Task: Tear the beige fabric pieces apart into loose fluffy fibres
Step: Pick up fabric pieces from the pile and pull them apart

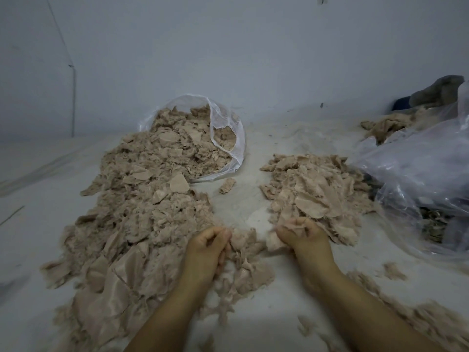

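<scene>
1. The left hand (206,252) has its fingers curled, pinching the left edge of a beige fabric scrap (243,241) that lies on the white floor (253,204) between the two hands.
2. The right hand (304,238) is also curled tight, gripping a wad of fabric (275,243) at its fingertips. Whether this wad is the far end of the same scrap or a separate bit I cannot tell — the cloth is bunched where the two would meet.
3. The relation that matters: the scrap runs roughly left to right, one end at each grip, so a pull would go along that line, with the hands moving apart sideways. Both hands are about equally near it.
4. The big heap (142,212) of scraps and fluff lies to the left, spilling from an open clear bag (228,138) farther back.
5. A smaller pile (314,189) sits just beyond the right hand, touching its knuckles.
6. A second plastic bag (418,174) lies crumpled at the right edge.
7. Judging by the many flat, whole pieces in both piles, most of the tearing is yet to do.
</scene>
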Motion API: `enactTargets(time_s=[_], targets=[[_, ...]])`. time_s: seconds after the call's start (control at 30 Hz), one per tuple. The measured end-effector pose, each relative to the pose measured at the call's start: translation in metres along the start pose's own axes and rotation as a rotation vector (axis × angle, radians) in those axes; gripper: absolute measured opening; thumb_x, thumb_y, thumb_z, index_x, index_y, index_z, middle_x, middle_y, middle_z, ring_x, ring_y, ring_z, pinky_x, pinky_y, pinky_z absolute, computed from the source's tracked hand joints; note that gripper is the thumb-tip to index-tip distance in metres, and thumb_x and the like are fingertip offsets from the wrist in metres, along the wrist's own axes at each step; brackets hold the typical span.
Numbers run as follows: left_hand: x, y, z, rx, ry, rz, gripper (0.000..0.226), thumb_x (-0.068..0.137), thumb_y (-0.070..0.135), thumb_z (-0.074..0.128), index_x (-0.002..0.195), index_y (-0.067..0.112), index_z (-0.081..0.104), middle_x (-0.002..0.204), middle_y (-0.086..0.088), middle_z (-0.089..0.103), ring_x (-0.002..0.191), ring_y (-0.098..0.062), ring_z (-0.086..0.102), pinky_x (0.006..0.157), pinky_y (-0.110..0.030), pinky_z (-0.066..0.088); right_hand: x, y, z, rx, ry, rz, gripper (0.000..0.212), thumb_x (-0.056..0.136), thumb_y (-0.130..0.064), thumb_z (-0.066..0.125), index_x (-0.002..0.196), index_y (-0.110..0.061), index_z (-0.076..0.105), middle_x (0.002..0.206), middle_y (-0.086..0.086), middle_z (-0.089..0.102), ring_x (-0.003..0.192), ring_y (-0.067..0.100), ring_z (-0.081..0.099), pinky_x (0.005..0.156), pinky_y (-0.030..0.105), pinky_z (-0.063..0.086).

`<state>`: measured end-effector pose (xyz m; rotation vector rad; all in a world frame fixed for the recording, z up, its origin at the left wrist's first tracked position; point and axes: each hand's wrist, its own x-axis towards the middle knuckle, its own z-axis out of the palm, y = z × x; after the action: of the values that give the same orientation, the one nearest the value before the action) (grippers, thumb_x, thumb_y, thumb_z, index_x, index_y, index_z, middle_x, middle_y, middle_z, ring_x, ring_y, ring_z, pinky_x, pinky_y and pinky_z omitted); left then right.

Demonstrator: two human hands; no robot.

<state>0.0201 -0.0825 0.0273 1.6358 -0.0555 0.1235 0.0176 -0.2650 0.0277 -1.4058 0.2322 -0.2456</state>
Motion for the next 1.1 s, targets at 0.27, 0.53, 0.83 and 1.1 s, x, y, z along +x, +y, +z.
enactTargets(time_s=[0.27, 0.53, 0.83, 1.1], targets=[[0.001, -0.013, 0.002, 0.788, -0.071, 0.287, 0.022, 0.092, 0.018, 0.057, 0.111, 0.021, 0.067, 0.103, 0.004, 0.064, 0.095, -0.012, 0.057, 0.079, -0.016, 0.040, -0.012, 0.006, 0.007, -0.794, -0.191, -0.434, 0.017, 0.090, -0.011, 0.060, 0.103, -0.019, 0.065, 0.094, -0.009, 0.057, 0.096, 0.012, 0.053, 0.086, 0.022, 0.041], [0.003, -0.012, 0.000, 0.624, 0.069, 0.385, 0.010, 0.090, 0.016, 0.060, 0.096, 0.022, 0.066, 0.094, 0.013, 0.054, 0.087, 0.004, 0.051, 0.075, 0.000, 0.033, -0.016, 0.009, 0.013, -1.061, -0.420, -0.382, 0.018, 0.081, -0.046, 0.068, 0.073, -0.033, 0.058, 0.086, -0.010, 0.052, 0.089, 0.008, 0.044, 0.073, 0.018, 0.034], [-0.004, -0.004, 0.003, 0.352, -0.205, 0.225, 0.018, 0.086, 0.018, 0.066, 0.080, 0.035, 0.070, 0.071, 0.019, 0.067, 0.065, 0.005, 0.059, 0.063, -0.010, 0.044, -0.016, 0.007, 0.010, -0.430, -0.266, -0.296, 0.017, 0.081, -0.015, 0.072, 0.085, -0.026, 0.059, 0.072, -0.009, 0.059, 0.063, -0.003, 0.053, 0.061, 0.010, 0.043], [-0.007, 0.007, 0.006, 0.151, -0.230, 0.157, 0.027, 0.091, 0.012, 0.058, 0.066, 0.018, 0.064, 0.053, 0.010, 0.056, 0.050, 0.000, 0.048, 0.051, -0.013, 0.038, -0.018, 0.008, 0.012, -0.267, -0.374, -0.219, 0.008, 0.084, -0.012, 0.071, 0.077, -0.015, 0.067, 0.067, -0.002, 0.063, 0.062, 0.008, 0.058, 0.058, 0.019, 0.046]])
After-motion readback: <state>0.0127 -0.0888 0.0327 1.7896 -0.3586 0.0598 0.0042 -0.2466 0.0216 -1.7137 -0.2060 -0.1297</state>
